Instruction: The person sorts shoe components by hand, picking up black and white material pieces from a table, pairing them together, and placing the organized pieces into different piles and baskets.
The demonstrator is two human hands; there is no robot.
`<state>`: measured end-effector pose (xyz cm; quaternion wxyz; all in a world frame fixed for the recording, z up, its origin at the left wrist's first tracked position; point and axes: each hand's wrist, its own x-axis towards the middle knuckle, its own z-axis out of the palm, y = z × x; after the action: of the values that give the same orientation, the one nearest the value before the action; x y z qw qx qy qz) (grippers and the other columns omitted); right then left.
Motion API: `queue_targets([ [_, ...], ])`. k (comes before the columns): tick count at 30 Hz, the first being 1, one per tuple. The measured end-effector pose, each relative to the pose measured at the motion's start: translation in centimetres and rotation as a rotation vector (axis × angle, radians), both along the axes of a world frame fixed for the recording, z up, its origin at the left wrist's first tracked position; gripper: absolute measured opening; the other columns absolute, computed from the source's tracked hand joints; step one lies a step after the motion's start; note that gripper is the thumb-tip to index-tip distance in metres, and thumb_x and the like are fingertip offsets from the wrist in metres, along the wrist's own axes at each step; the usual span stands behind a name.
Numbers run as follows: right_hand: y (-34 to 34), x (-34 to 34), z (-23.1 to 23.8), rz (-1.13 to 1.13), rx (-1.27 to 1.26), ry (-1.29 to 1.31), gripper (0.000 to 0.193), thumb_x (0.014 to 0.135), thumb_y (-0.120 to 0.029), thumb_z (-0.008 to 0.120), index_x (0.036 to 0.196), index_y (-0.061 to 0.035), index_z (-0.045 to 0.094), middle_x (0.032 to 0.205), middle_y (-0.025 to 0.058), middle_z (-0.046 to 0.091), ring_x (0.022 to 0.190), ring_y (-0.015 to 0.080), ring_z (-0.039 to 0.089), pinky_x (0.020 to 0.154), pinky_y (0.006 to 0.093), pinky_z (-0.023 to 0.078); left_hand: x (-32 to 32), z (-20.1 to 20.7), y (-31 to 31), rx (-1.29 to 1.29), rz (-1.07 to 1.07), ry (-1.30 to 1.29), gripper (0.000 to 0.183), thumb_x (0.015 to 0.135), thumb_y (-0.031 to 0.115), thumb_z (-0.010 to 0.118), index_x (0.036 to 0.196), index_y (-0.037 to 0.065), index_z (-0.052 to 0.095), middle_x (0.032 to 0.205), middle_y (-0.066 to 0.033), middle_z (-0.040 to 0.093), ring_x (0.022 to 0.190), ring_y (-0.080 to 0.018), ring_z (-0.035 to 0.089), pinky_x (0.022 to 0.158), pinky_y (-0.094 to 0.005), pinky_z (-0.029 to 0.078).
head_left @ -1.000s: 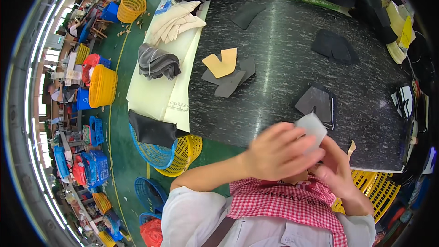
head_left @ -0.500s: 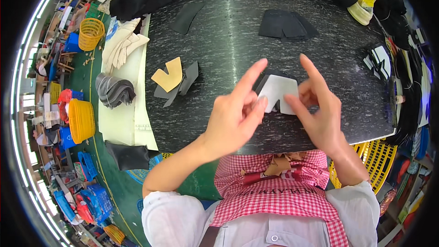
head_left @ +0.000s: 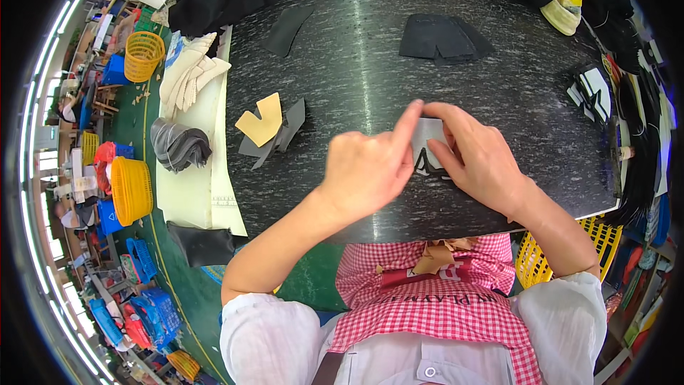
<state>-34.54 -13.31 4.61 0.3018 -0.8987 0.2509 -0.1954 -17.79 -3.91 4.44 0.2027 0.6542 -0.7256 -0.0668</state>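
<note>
A small notched piece with a pale grey-white face and black edging (head_left: 429,130) lies on the dark speckled tabletop in front of me. My left hand (head_left: 370,171) is closed at its left edge, the index finger stretched along that side and the other fingers curled under. Over its right part bends my right hand (head_left: 479,160), thumb on the face and index finger arched to the top edge. The two index fingertips meet there. Much of the piece is hidden under my hands; its notch shows at the bottom.
Left on the table are a tan notched piece (head_left: 261,125) and grey scraps (head_left: 292,125). Black cut pieces (head_left: 438,37) lie farther back. White-and-black pieces (head_left: 595,93) sit at right, a rolled dark bundle (head_left: 179,146) at left. Yellow baskets (head_left: 602,242) stand below the table.
My hands have drawn together over the notched piece. The raised index fingers have come down to its top edge, and the right hand now covers its right part.
</note>
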Motion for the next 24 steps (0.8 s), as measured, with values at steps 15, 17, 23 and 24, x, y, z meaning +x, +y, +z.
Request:
queue_targets([
  [15,-2.4,-2.3,-0.1,0.382,-0.061,-0.154,0.018,0.073,-0.015,0.074,0.088,-0.0074,0.067,0.1,0.0086,0.059,0.095,0.0252,0.056,0.078,0.0346,0.046,0.6,-1.4,0.4,-0.104,-0.286,0.339,0.047,0.074,-0.007,0.062,0.12,0.0,0.054,0.121,-0.0166,0.053,0.11,-0.0365,0.052,0.092,-0.0426,0.045],
  [17,-4.1,-3.2,1.1,0.54,0.021,-0.065,0.021,0.072,-0.017,0.075,0.088,-0.0057,0.066,0.102,0.0104,0.06,0.097,0.0254,0.057,0.079,0.034,0.046,0.2,-1.7,0.7,-0.083,-0.257,0.339,0.04,0.075,-0.006,0.062,0.115,-0.001,0.057,0.122,-0.0164,0.052,0.109,-0.0368,0.051,0.091,-0.0428,0.045],
  [23,-12.9,0.7,-0.9,0.185,-0.291,-0.148,0.024,0.077,-0.007,0.067,0.1,0.0002,0.065,0.096,0.0102,0.061,0.098,0.027,0.057,0.083,0.0358,0.047,-1.5,0.0,-2.6,-0.139,-0.223,0.326,0.036,0.076,0.0,0.064,0.111,0.001,0.056,0.117,-0.0159,0.052,0.106,-0.0344,0.052,0.092,-0.0429,0.043],
  [24,-13.2,0.9,-1.1,0.206,-0.292,-0.158,0.024,0.077,-0.007,0.067,0.1,0.0002,0.065,0.096,0.0102,0.061,0.098,0.027,0.057,0.083,0.0358,0.047,-1.2,-0.3,-3.3,-0.156,-0.196,0.329,0.039,0.077,0.003,0.064,0.114,0.0,0.054,0.119,-0.0162,0.051,0.11,-0.0341,0.051,0.093,-0.0422,0.042],
])
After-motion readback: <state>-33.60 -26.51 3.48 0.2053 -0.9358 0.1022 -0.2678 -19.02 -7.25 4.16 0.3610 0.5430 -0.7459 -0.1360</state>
